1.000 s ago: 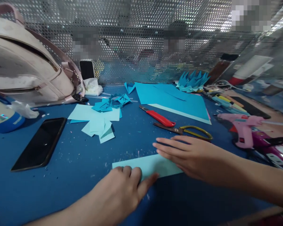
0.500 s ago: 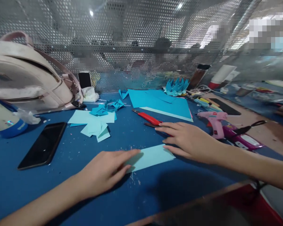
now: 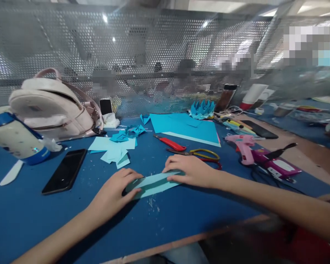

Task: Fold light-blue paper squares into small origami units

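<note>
A light blue strip of paper (image 3: 156, 185) lies on the blue table in front of me, creased along its length with its far side lifted. My left hand (image 3: 121, 189) grips its left end between thumb and fingers. At the other end, my right hand (image 3: 185, 170) holds the paper, fingers behind and thumb in front. Just beyond the right hand are scissors (image 3: 205, 153) with yellow and red handles, and past them a red utility knife (image 3: 172, 143). Light blue paper pieces (image 3: 115, 156) are scattered to the left.
Large blue sheets (image 3: 181, 124) lie at the back near a spiky blue paper piece (image 3: 202, 109). A pink glue gun (image 3: 246, 146) and purple power strip (image 3: 277, 163) are on the right. Leftward are a black phone (image 3: 64, 171), a tumbler (image 3: 19, 139) and a backpack (image 3: 52, 106).
The paper strip, flat before, has its fold partly opened. My right hand has moved left and now grips the strip, uncovering the scissors' handles. The camera view has shifted too.
</note>
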Tool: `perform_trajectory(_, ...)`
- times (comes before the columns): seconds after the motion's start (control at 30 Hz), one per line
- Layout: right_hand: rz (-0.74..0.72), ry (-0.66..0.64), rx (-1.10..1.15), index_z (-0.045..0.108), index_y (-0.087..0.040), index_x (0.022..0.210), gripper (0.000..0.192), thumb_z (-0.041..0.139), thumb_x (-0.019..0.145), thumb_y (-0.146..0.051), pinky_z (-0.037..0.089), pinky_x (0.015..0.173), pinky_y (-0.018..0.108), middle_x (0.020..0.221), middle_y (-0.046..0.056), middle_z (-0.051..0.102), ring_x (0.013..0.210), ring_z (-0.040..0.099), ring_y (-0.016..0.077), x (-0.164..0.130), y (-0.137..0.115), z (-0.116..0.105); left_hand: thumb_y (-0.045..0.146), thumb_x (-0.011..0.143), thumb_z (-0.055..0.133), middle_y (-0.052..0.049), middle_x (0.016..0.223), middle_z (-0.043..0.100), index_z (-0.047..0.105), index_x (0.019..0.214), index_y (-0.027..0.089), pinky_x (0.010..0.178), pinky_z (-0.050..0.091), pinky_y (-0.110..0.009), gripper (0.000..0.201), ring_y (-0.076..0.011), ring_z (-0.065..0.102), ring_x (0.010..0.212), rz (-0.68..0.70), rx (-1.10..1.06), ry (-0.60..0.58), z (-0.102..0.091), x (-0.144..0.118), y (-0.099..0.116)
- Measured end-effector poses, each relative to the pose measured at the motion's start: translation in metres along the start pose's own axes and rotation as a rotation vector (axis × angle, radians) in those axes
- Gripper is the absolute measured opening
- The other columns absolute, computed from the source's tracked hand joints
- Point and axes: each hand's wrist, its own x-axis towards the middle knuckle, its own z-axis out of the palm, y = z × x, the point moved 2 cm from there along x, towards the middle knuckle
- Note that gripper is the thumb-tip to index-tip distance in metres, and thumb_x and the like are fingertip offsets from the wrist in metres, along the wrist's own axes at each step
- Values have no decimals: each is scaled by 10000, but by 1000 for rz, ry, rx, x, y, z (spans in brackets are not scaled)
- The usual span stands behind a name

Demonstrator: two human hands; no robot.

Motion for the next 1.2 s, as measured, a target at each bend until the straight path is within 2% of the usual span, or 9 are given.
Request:
perform_trajectory(0.13, -8, -3, -7, 708, -240, 1060, 300, 513, 959, -445, 483, 741, 266, 1048, 22, 672, 933, 647, 169, 6, 2, -1, 228, 912, 546, -74, 1079, 658, 659, 1119, 205, 900, 484, -382, 237, -224, 597, 1017, -13, -41, 15, 0, 14, -4)
perform_trajectory(0.33, -76, -31, -177, 679, -209, 999, 167, 568, 877, -182, 444, 747, 258, 994, 29, 683, 919, 638, 178, 10, 3, 2, 138, 810, 618, -39, 953, 674, 701, 965, 201, 762, 486, -292, 187, -184, 621, 872, -50, -28, 13, 2, 27, -7)
perform_trajectory(0.47, -32, -22, -281, 626, -173, 944, 149, 483, 935, -214, 391, 634, 263, 827, 48, 686, 750, 631, 185, 13, 4, -2, 185, 815, 613, -6, 790, 671, 663, 822, 185, 629, 446, -252, 51, -167, 621, 714, -89, 2, 23, -4, 33, -7)
perform_trajectory(0.57, 20, 11, -302, 582, -155, 990, 175, 422, 967, -222, 342, 582, 266, 750, 55, 668, 661, 600, 189, 16, 5, -9, 211, 873, 528, 24, 697, 631, 581, 823, 195, 569, 401, -239, 74, -153, 589, 625, -96, 44, 76, -13, 37, -4)
perform_trajectory(0.73, -9, 129, -300, 581, -200, 1044, 148, 586, 896, -213, 353, 644, 253, 878, 35, 681, 809, 613, 182, 23, 5, -24, 179, 889, 494, 5, 823, 663, 533, 908, 211, 644, 421, -261, 54, -168, 602, 732, -32, 128, 212, -26, 40, -2)
perform_trajectory(0.83, -105, 286, -453, 627, -187, 962, 153, 484, 945, -136, 348, 666, 281, 866, 42, 691, 809, 597, 173, 19, 0, -27, 142, 908, 440, -42, 863, 687, 594, 962, 191, 707, 411, -332, 170, -214, 594, 784, 74, 228, 295, -26, 34, -1)
perform_trajectory(1.0, -297, 375, -621, 654, -178, 825, 271, 435, 959, -92, 353, 683, 301, 787, 47, 682, 750, 554, 159, -10, -13, -2, 79, 970, 369, -105, 882, 737, 658, 998, 89, 792, 385, -412, 291, -252, 606, 792, 517, 655, 430, -3, -2, 14)
perform_trajectory(1.07, -352, 298, -559, 662, -185, 826, 263, 449, 947, -87, 365, 687, 300, 779, 47, 673, 739, 547, 156, -23, -16, 11, 69, 988, 334, -77, 896, 754, 673, 987, 96, 828, 377, -406, 340, -229, 630, 787, 546, 655, 328, 8, -18, 18)
perform_trajectory(1.2, -325, 132, -365, 678, -186, 908, 234, 453, 970, -178, 381, 693, 303, 817, 59, 674, 753, 551, 165, -36, -14, 20, 150, 1035, 290, -38, 1057, 747, 674, 1077, 167, 880, 364, -402, 387, -221, 652, 915, 406, 551, 243, 18, -38, 19)
